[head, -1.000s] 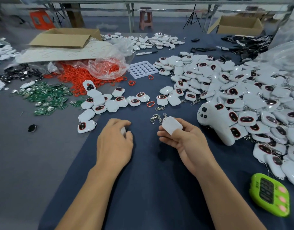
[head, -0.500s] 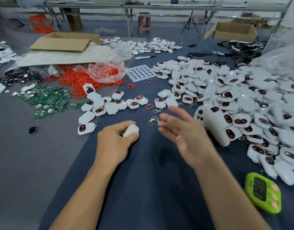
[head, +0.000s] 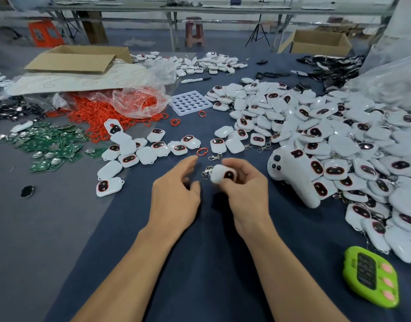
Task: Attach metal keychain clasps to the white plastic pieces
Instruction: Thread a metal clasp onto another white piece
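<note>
White plastic piece lay crosswise, metal clasp end pointing left (dark window facing up). Right hand gripped it, fingers curled; left hand loosely spread, holding nothing.

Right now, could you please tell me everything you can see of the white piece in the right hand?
The white plastic piece is small, rounded and glossy, with a dark oval window ringed in red facing the camera. The right hand holds it over the blue cloth, fingers curled round its right side. A metal clasp sits at its left edge; blur hides whether the two are joined.
</note>
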`<act>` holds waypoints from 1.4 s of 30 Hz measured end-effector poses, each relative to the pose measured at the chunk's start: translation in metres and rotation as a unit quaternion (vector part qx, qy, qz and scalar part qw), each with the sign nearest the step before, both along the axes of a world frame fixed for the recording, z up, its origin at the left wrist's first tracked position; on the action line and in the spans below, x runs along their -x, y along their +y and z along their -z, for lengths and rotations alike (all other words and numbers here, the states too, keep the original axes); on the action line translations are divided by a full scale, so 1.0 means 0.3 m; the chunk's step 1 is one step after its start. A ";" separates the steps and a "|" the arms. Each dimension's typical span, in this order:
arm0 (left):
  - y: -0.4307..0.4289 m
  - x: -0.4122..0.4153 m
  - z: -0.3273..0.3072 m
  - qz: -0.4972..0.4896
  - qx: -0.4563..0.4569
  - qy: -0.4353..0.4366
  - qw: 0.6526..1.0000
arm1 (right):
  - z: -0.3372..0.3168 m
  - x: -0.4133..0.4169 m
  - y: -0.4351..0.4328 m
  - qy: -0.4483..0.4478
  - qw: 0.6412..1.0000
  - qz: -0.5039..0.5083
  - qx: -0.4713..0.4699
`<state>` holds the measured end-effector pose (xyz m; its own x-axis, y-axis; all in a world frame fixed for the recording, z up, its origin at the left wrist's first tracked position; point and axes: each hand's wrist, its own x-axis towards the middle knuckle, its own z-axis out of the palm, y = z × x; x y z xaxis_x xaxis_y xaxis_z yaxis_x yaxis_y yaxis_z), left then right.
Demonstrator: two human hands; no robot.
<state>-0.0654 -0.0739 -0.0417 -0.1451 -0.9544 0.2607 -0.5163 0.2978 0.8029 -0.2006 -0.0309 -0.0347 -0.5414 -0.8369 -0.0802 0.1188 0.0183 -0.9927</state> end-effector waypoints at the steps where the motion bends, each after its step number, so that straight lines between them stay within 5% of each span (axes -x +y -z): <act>1: -0.023 0.004 0.006 -0.010 -0.014 -0.041 0.999 | 0.003 0.015 -0.012 -0.003 1.000 0.027 0.002; 6: -0.110 0.038 0.023 0.045 -0.006 -0.193 0.980 | 0.015 0.053 -0.067 0.042 0.992 0.117 0.004; 11: -0.164 0.072 0.004 0.050 -0.004 -0.171 0.984 | 0.009 0.061 -0.115 0.086 0.989 0.118 0.002; 19: -0.160 0.172 -0.015 0.050 0.158 -0.277 0.946 | 0.010 0.104 -0.129 -0.059 0.991 0.116 0.042; 25: -0.153 0.119 -0.006 0.130 0.006 -0.159 0.979 | -0.012 0.110 -0.110 -0.120 0.988 0.084 0.048; 30: -0.152 0.124 -0.009 -0.025 0.049 -0.170 0.984 | -0.018 0.101 -0.088 -0.106 0.991 0.072 0.032; 37: -0.232 0.176 -0.022 0.067 0.034 -0.208 0.975 | -0.022 0.099 -0.083 -0.103 0.991 0.084 0.033; 42: -0.207 0.177 -0.027 -0.069 0.106 -0.243 0.962 | -0.021 0.097 -0.080 -0.098 0.992 0.080 0.027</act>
<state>-0.1185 -0.1359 -0.0335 -0.1742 -0.9062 0.3852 -0.8618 0.3296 0.3857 -0.2298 -0.0550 -0.0283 -0.6459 -0.7477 -0.1542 0.3061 -0.0686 -0.9495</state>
